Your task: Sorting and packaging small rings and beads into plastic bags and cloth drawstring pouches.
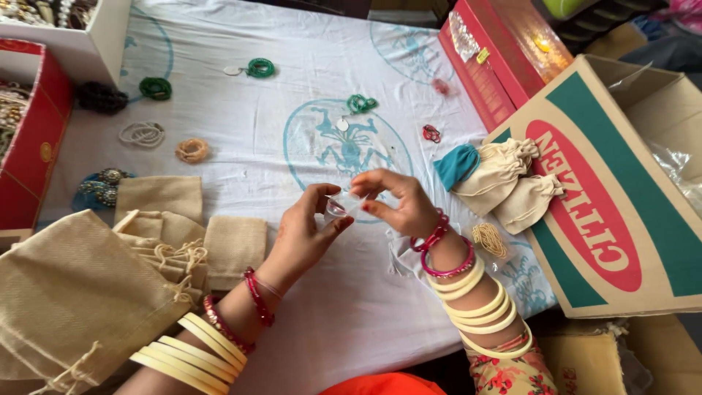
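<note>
While both hands pinch it, the clear packet [344,205] could slip (it looks slick). Left hand [307,234] and right hand [398,203] grip only its edges with fingertips.

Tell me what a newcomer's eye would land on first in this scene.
At the centre, the left hand and right hand pinch a small clear plastic pouch over a white printed cloth, wrists stacked with cream and pink bangles. A big cardboard box fills the right side; beige drawstring bags pile at lower left.
</note>
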